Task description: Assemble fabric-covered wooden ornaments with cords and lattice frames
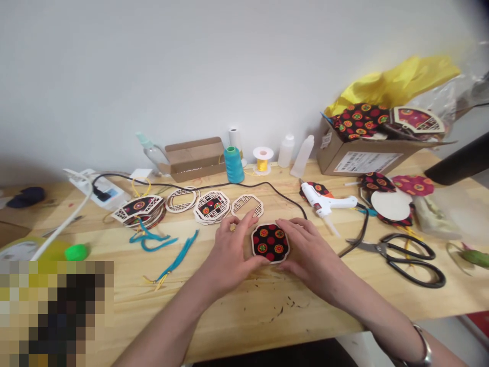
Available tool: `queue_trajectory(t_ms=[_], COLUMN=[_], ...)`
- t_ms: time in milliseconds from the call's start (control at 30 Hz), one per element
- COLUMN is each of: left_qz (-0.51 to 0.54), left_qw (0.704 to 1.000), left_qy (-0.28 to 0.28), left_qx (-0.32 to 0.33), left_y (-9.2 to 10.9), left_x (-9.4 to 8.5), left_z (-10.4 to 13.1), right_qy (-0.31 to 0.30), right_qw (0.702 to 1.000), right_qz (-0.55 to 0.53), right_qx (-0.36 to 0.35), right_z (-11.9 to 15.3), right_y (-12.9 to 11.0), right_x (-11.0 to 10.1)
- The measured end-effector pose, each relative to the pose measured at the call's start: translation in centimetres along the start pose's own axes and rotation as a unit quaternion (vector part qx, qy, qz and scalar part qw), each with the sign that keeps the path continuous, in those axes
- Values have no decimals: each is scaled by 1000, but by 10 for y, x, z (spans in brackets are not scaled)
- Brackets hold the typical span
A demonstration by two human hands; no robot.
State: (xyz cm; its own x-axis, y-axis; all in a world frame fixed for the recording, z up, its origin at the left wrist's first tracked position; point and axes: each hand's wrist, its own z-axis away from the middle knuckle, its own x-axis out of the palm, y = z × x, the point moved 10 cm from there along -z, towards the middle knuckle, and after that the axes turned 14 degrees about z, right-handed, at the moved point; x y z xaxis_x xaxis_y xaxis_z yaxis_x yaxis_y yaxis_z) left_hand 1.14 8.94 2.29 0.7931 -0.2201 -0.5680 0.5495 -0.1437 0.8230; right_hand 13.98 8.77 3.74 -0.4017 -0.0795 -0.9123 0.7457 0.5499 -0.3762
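Between my hands is a small fabric-covered panel (270, 243), black with red and orange flowers and a pale wooden rim with a scalloped outline. My left hand (233, 250) grips its left side, thumb at the lower edge, fingers curled toward the top. My right hand (309, 247) holds the right side, fingers along the upper right edge and thumb below. What lies under the panel is hidden. Just behind it rests a wooden lattice frame (247, 199). A stack of lattice pieces (212, 206) over flowered fabric is to its left.
At right are a white glue gun (324, 202), black-handled scissors (395, 250) and a cardboard box (355, 153) of fabric pieces. Teal thread (234, 165) stands behind. A blue tassel (178, 257) and a power strip (107, 193) are at left. A black cord (244, 185) crosses the table.
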Motion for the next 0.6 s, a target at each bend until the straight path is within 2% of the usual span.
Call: queue_trajectory(t_ms=[233,600], left_qz=[-14,-21], left_qw=[999,999], left_qy=[-36,-24], left_qx=[-12,17], left_y=[-8,-1], left_x=[11,12], left_z=[1,0], right_qy=[-12,-9], right_qw=[1000,999], right_qz=[-14,-45], right_qx=[4,-3], right_z=[-5,-6], right_y=[3,4], right_x=[6,7])
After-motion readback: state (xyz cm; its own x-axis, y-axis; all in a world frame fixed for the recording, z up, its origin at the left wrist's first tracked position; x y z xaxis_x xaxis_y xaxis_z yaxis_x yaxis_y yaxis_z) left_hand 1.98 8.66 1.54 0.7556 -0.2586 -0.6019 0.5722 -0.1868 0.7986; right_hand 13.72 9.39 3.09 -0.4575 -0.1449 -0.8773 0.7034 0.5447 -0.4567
